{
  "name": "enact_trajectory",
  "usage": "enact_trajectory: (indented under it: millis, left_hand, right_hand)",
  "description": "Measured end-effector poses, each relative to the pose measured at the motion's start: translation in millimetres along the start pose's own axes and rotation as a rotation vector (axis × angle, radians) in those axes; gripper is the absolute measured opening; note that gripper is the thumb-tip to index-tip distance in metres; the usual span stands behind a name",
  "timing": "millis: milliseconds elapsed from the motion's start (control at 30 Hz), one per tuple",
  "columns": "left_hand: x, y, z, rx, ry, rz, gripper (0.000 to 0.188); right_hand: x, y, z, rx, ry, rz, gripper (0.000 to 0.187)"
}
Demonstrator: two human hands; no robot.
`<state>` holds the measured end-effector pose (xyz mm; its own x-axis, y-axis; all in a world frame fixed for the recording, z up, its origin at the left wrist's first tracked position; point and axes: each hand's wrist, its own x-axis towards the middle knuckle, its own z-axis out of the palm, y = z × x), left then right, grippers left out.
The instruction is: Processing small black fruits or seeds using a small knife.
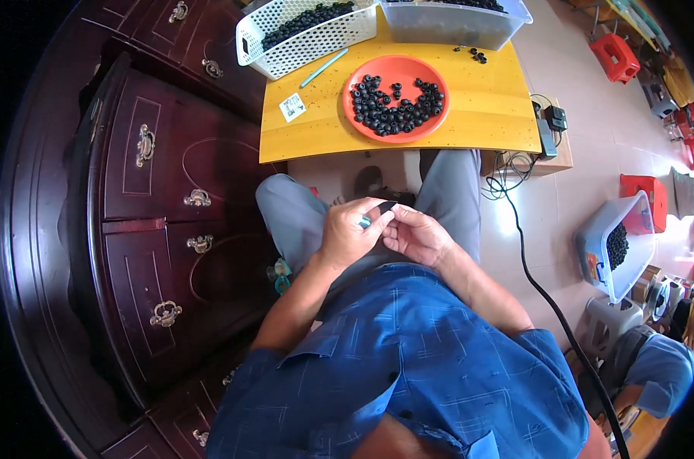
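One small black item (388, 206) pinched where two grips meet, over the lap

The left grip (348, 231) and right grip (422, 236) close on it from either side, probably to steady it; its shape is hard to make out, as is one teal thing (364, 222) in the left grip. Beyond both grips, on one yellow tabletop (484, 115), one orange plate (393, 67) sits, likely for easy reach, its black pieces (393, 118) too crowded to count; farther off lie one green stick (324, 68), one white card (292, 107) and two bins, one white (324, 44), one clear (454, 32)
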<state>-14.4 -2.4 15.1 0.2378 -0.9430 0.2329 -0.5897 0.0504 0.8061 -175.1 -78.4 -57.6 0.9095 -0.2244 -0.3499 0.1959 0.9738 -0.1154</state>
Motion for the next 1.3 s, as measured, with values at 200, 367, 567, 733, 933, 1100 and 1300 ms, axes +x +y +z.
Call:
enact_trajectory:
  millis: [200, 367, 567, 733, 933, 1100, 1300]
  left_hand:
    - [-0.9, -2.8, -0.1, -0.049, -0.007, -0.062, 0.016]
    - [1.5, 0.6, 2.5, -0.153, 0.059, -0.100, 0.019]
    - [2.0, -11.9, 1.9, -0.425, -0.007, -0.177, 0.013]
    - [2.4, -2.5, -4.1, -0.287, 0.028, -0.137, 0.017]
    - [6.2, 15.5, -10.7, -0.091, -0.087, -0.046, 0.027]
    - [-0.3, 1.5, -3.4, -0.023, -0.030, -0.030, 0.031]
    - [-2.8, -4.9, 2.3, 0.108, 0.080, 0.163, 0.025]
  right_hand:
    - [-4.3, -1.0, 11.8, -0.064, -0.016, -0.071, 0.026]
    - [-4.5, -2.9, 17.8, -0.007, -0.078, -0.107, 0.025]
    - [-4.4, -2.4, 16.1, -0.055, -0.097, -0.050, 0.017]
    - [-3.4, -1.9, 18.5, -0.042, -0.116, -0.068, 0.018]
    - [-4.3, -2.2, 27.4, -0.155, 0.071, -0.173, 0.020]
    - [-1.7, -1.3, 16.2, -0.182, 0.006, -0.186, 0.020]
    - [2.7, 4.2, 7.2, -0.040, -0.036, -0.151, 0.019]
